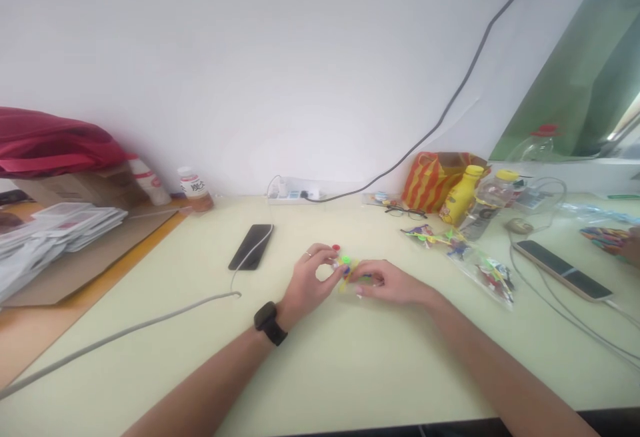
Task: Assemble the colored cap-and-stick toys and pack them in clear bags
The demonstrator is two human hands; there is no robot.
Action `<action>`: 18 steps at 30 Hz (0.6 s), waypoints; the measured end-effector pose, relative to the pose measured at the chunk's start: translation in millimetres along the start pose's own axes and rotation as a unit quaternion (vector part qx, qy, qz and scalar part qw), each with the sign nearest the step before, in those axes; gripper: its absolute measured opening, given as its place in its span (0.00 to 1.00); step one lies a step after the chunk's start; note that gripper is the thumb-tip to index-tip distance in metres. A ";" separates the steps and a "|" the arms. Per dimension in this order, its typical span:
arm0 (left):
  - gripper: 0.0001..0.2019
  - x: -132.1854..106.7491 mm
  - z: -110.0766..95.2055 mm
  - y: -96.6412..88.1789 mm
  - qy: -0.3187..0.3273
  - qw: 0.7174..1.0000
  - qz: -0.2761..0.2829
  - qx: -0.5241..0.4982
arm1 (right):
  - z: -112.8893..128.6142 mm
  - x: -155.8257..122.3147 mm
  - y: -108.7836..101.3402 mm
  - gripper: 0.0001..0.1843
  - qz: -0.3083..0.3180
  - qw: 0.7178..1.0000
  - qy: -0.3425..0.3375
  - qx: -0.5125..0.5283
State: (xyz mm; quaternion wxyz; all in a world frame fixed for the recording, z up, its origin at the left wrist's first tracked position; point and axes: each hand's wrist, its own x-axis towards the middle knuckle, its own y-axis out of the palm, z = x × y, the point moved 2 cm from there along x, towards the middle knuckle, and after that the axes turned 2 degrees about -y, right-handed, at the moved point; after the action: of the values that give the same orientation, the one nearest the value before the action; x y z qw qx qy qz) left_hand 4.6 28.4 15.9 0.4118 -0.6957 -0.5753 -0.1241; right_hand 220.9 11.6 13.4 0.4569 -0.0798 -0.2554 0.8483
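Observation:
At the middle of the table, a small toy of colourful plastic parts [346, 261] sits between my two hands, with green, blue and yellow bits showing. From its left side my left hand [313, 282], wearing a ring and a black watch [271, 323], pinches it between thumb and fingers. My right hand [393, 282] curls its fingers around the right side of the same toy and hides part of it. A small red round piece [336, 247] shows just beyond my left fingertips; whether it is joined to the toy I cannot tell.
A black phone [251, 247] with a cable lies left of my hands. Clear bags of coloured pieces [493, 277], glasses [406, 212], a yellow bottle [461, 195] and another phone [563, 269] are on the right. A power strip [294, 192] sits by the wall.

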 end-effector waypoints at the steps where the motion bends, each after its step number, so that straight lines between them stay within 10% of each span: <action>1: 0.04 -0.6 1.1 1.2 0.000 1.000 0.001 -0.004 | -2.0 1.8 3.7 0.20 -0.026 1.000 0.001 0.000; 18: 0.18 -7.1 10.5 12.2 -0.274 0.926 0.144 -0.218 | -20.5 5.1 -5.2 0.18 -0.179 0.984 -0.002 0.015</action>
State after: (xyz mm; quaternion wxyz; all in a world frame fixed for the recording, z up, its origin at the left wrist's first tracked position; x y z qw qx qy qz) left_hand 10.3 31.0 -0.5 0.0897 -0.8507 -0.5179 0.0091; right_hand 229.3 25.5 -1.0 0.6022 -0.0236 -0.2538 0.7566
